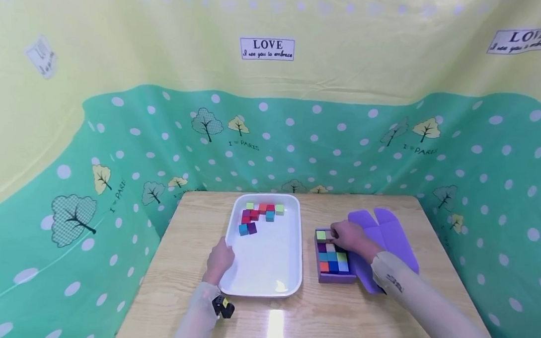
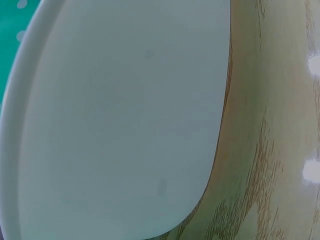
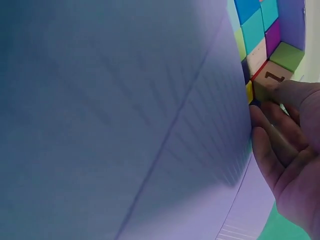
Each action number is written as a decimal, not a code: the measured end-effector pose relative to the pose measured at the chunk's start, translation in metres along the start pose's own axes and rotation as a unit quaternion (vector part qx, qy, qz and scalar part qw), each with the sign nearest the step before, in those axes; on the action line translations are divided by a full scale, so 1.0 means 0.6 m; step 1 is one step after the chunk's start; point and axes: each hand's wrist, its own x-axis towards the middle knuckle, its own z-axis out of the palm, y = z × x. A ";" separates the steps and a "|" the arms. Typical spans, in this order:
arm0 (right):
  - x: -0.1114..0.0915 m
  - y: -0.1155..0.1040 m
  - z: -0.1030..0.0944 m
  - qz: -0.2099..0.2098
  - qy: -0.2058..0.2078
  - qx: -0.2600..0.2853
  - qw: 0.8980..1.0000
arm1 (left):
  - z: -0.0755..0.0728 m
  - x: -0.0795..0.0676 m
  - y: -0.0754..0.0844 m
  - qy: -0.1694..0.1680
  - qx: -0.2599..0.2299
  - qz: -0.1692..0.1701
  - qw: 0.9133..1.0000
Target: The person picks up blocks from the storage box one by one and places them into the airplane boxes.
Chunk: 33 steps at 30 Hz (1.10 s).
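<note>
My left hand holds the left rim of a white tray. Several small coloured cubes lie loosely grouped at the tray's far end. At the right, my right hand reaches over an open purple box packed with coloured cubes. Its thumb and fingers pinch a plain wooden cube marked with a dark 1, at the box's far end beside a green cube. The left wrist view shows the tray's outer wall close up; the left hand is out of that view.
The box's purple lid flap lies folded out to the right, under the right forearm. Both box and tray rest on a wooden table. A patterned green and yellow cloth encloses the back and sides.
</note>
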 end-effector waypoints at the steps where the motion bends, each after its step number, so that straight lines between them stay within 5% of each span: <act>1: -0.001 -0.002 0.000 -0.001 0.003 0.005 1.000 | 0.000 0.000 -0.001 0.001 0.000 0.002 1.000; 15: 0.014 -0.014 -0.006 0.011 0.019 0.003 1.000 | 0.000 -0.003 0.000 0.008 0.009 0.002 1.000; 22: 0.075 -0.097 -0.031 -0.024 0.030 0.038 0.999 | 0.000 0.003 0.005 0.022 0.012 0.005 1.000; 29: 0.168 -0.191 0.020 -0.078 0.005 0.045 0.996 | 0.005 0.004 0.002 0.027 0.018 0.003 0.999; 33: 0.210 -0.235 0.053 -0.039 -0.037 0.076 0.996 | 0.007 -0.004 -0.003 0.036 0.024 0.001 0.999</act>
